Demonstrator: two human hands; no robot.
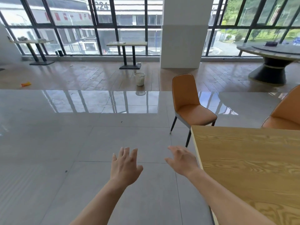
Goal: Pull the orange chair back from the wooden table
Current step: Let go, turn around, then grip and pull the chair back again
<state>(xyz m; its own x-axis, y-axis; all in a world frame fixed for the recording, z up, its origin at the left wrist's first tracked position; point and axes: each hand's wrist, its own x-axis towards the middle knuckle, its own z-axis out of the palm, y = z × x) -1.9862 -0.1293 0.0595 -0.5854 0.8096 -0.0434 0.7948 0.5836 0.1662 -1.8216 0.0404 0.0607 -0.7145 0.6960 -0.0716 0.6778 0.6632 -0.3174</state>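
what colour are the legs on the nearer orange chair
Black legs with pale tips, seen from the head view.

floor: grey glossy tile | on it: orange chair, wooden table, white basket

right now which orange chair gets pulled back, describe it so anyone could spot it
Find the wooden table at the right. At its far left corner stands an orange chair, fully visible, dark-legged, seat angled toward the table. The other orange chair is cut off by the right edge.
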